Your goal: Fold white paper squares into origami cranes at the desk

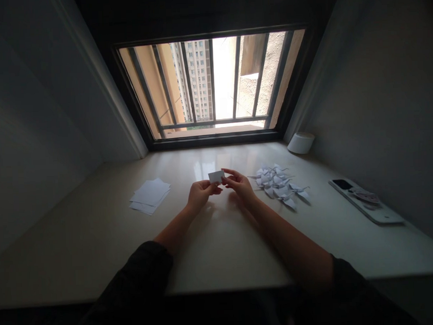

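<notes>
Both hands hold one small folded piece of white paper (216, 176) a little above the white sill. My left hand (200, 192) pinches its lower left part, with the fingers curled behind it. At its right edge my right hand (239, 183) grips it between thumb and fingers. To the right of my right hand lies a pile of folded white paper cranes (276, 181), several of them, with pointed tips and wings. Flat sheets of white paper (150, 195) lie in a loose stack left of my left hand.
A phone (367, 201) lies face down at the right, with something round on its back. A white cylindrical object (301, 143) stands in the far right corner. Behind the sill (220, 257) is a dark-framed window (216, 141) with bars; walls close in both sides.
</notes>
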Demonstrator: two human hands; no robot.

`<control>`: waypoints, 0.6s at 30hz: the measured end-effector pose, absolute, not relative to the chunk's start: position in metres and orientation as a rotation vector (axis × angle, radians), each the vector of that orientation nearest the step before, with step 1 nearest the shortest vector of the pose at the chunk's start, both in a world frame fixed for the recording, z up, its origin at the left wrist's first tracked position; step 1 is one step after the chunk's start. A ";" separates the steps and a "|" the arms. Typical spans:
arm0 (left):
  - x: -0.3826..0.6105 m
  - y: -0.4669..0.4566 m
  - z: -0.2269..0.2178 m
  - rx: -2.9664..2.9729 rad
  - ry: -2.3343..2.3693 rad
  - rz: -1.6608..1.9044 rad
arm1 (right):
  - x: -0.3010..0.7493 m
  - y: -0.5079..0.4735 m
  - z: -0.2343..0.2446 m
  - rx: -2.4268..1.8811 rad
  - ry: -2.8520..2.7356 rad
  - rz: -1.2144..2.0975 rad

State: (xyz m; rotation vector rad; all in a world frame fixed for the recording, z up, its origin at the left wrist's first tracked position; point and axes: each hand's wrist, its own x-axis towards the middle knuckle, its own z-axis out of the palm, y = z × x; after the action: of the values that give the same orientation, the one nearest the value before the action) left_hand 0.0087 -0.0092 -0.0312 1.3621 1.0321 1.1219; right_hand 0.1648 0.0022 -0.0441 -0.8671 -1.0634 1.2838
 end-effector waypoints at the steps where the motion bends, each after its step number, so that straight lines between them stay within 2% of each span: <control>1: 0.008 -0.009 -0.032 1.391 1.037 1.140 | 0.165 0.003 -0.045 -0.893 -1.051 1.314; 5: 0.009 -0.009 -0.038 1.508 1.058 1.171 | 0.166 0.003 -0.049 -1.007 -1.037 1.334; 11: 0.013 -0.012 -0.041 1.567 1.030 1.195 | 0.163 0.003 -0.051 -0.996 -1.171 1.158; 18: 0.008 -0.016 -0.031 1.832 1.344 1.182 | 0.163 0.007 -0.054 -1.041 -1.322 0.855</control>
State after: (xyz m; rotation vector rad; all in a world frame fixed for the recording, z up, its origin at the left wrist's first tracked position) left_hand 0.0079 -0.0163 -0.0313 1.8320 1.3436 1.1822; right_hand 0.1629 0.0066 -0.0542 -1.0414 -1.3216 0.8551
